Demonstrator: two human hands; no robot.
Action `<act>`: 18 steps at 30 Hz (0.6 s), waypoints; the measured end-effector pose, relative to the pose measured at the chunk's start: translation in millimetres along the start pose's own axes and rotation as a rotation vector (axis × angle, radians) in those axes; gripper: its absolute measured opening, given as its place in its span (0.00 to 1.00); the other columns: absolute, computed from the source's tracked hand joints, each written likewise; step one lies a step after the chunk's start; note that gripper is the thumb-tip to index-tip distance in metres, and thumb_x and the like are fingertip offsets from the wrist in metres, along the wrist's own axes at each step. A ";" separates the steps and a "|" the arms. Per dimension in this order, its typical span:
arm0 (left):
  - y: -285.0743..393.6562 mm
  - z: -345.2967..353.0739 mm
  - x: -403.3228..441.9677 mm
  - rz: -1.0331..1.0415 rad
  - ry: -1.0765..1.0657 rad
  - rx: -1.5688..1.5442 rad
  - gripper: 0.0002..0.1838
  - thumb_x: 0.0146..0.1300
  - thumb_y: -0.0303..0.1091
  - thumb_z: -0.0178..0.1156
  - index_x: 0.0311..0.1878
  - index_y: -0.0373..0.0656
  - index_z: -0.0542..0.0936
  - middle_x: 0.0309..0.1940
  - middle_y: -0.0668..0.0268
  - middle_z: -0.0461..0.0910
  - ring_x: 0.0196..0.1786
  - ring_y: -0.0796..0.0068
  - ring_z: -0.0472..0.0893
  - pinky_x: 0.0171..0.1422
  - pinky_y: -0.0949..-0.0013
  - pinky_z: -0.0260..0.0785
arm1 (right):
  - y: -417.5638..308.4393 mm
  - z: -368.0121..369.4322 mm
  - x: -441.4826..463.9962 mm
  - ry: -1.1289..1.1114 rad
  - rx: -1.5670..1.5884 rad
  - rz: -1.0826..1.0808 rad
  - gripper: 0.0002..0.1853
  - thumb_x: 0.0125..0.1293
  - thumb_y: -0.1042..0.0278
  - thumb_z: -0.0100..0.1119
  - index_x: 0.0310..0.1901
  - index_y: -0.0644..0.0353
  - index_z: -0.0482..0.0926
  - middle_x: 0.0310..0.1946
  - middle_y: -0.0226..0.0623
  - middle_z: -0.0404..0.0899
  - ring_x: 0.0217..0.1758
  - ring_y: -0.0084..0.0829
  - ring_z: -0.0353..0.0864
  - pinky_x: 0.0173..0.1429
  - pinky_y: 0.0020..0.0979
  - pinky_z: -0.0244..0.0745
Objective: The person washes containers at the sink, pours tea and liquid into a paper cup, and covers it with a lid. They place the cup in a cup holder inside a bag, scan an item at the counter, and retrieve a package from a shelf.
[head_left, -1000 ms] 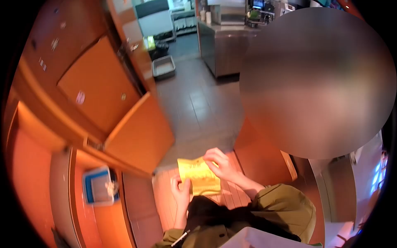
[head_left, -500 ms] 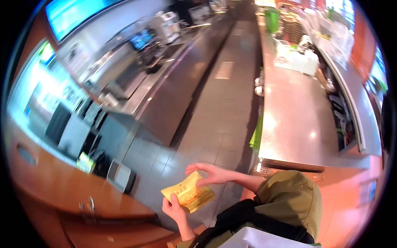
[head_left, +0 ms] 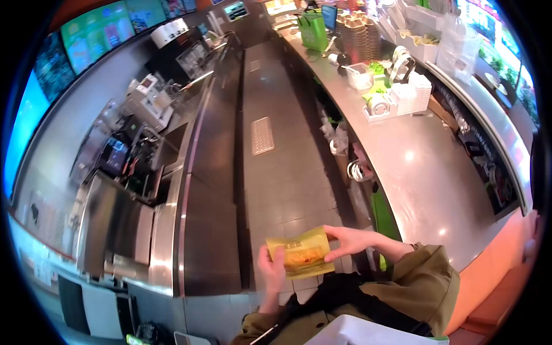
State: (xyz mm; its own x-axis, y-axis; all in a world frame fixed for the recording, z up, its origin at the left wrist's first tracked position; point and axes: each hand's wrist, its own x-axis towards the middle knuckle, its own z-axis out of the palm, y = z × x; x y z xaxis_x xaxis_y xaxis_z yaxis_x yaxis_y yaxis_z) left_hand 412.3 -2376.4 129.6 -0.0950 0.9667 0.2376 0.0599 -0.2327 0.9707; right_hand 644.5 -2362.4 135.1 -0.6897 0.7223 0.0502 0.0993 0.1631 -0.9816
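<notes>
A yellow packet (head_left: 305, 256) with printing and an orange picture on its face is held in front of my body, above the tiled floor. My left hand (head_left: 272, 268) grips its left edge, thumb on the front and fingers behind. At the packet's right edge, my right hand (head_left: 348, 240) pinches it between thumb and fingers. The packet looks flat and sealed; its back is hidden from me.
A steel counter (head_left: 428, 167) runs along the right, carrying white trays (head_left: 411, 95), stacked cup lids or carriers (head_left: 357, 40) and a green bag (head_left: 312, 31). On the left stands a steel worktop with a machine (head_left: 150, 102). A tiled aisle (head_left: 267, 190) lies between them.
My view has turned left to right, now facing along the aisle. My right hand has closed on the packet's right edge; before, its fingers were spread over it. The left hand keeps its hold.
</notes>
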 end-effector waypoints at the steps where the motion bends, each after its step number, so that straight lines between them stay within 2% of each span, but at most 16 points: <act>1: -2.4 -3.4 30.8 -0.056 -0.048 -0.031 0.07 0.57 0.28 0.57 0.36 0.35 0.73 0.27 0.67 0.76 0.30 0.79 0.73 0.36 0.74 0.67 | -11.5 -26.2 18.6 -0.007 -0.055 0.032 0.39 0.52 0.59 0.65 0.62 0.63 0.55 0.57 0.42 0.65 0.59 0.32 0.66 0.63 0.33 0.60; 3: -11.7 -5.1 100.4 0.101 -0.272 0.208 0.06 0.55 0.27 0.58 0.34 0.35 0.74 0.26 0.63 0.77 0.29 0.76 0.75 0.36 0.72 0.67 | -27.8 -85.7 62.6 0.070 -0.053 0.036 0.39 0.52 0.56 0.65 0.62 0.62 0.56 0.57 0.43 0.65 0.61 0.34 0.65 0.63 0.34 0.61; 4: -15.8 2.2 138.9 0.173 -0.329 0.250 0.05 0.53 0.25 0.58 0.32 0.35 0.75 0.28 0.59 0.78 0.30 0.70 0.78 0.38 0.71 0.68 | -33.6 -113.4 94.2 0.025 -0.082 0.076 0.39 0.52 0.54 0.64 0.61 0.62 0.57 0.57 0.43 0.66 0.60 0.36 0.66 0.61 0.36 0.63; 5: -29.1 7.8 174.7 0.247 -0.373 0.248 0.05 0.51 0.24 0.59 0.32 0.34 0.76 0.30 0.58 0.78 0.32 0.65 0.79 0.39 0.70 0.69 | -36.9 -138.0 128.0 -0.096 -0.242 0.094 0.38 0.53 0.52 0.63 0.60 0.63 0.59 0.53 0.45 0.69 0.58 0.37 0.69 0.58 0.34 0.66; 7: -52.9 26.6 242.9 0.369 -0.368 0.142 0.06 0.50 0.23 0.60 0.32 0.34 0.76 0.31 0.57 0.78 0.34 0.64 0.79 0.39 0.70 0.69 | -18.8 -177.3 197.0 -0.279 -0.444 0.146 0.35 0.54 0.51 0.59 0.57 0.65 0.62 0.50 0.48 0.72 0.54 0.42 0.72 0.55 0.34 0.68; 10: -78.4 32.1 367.0 0.470 -0.346 0.252 0.07 0.48 0.22 0.61 0.32 0.33 0.76 0.32 0.56 0.78 0.34 0.64 0.79 0.40 0.68 0.70 | 10.6 -242.8 301.4 -0.204 -0.450 0.110 0.29 0.56 0.54 0.56 0.54 0.65 0.66 0.44 0.50 0.75 0.47 0.45 0.75 0.50 0.36 0.70; 13: -92.2 54.6 504.2 0.561 -0.400 0.263 0.07 0.46 0.21 0.62 0.31 0.33 0.77 0.32 0.57 0.79 0.32 0.64 0.79 0.39 0.68 0.71 | 27.3 -331.1 390.4 -0.242 -0.631 0.110 0.22 0.58 0.59 0.52 0.50 0.66 0.68 0.39 0.53 0.76 0.43 0.47 0.76 0.46 0.39 0.71; 14: -91.7 66.3 552.9 0.461 -0.524 0.225 0.10 0.51 0.26 0.60 0.37 0.34 0.76 0.39 0.54 0.77 0.41 0.62 0.78 0.47 0.66 0.69 | 22.4 -364.0 412.8 -0.184 -0.620 0.138 0.17 0.58 0.65 0.49 0.46 0.67 0.69 0.35 0.55 0.75 0.41 0.48 0.76 0.44 0.42 0.71; 17: -84.1 130.4 696.5 0.780 -0.719 0.318 0.16 0.59 0.36 0.55 0.46 0.35 0.74 0.49 0.52 0.71 0.54 0.59 0.71 0.58 0.63 0.62 | -14.0 -473.8 427.9 -0.009 -0.662 0.431 0.17 0.58 0.67 0.47 0.49 0.64 0.70 0.38 0.53 0.76 0.43 0.45 0.77 0.47 0.39 0.71; 18: -84.1 152.0 738.5 0.702 -0.794 0.256 0.20 0.61 0.42 0.51 0.50 0.36 0.71 0.54 0.52 0.67 0.58 0.57 0.66 0.61 0.62 0.57 | -7.0 -513.4 422.2 0.110 -0.622 0.392 0.19 0.58 0.68 0.46 0.52 0.61 0.69 0.41 0.51 0.76 0.46 0.42 0.76 0.50 0.38 0.70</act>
State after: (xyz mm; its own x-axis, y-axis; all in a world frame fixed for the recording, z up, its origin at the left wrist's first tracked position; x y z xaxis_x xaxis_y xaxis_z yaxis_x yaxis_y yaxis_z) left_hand 488.2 -1626.7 218.0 0.7046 0.4412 0.5558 0.0639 -0.8195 0.5695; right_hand 720.8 -1713.6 257.7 -0.4475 0.8638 -0.2316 0.7336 0.2065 -0.6474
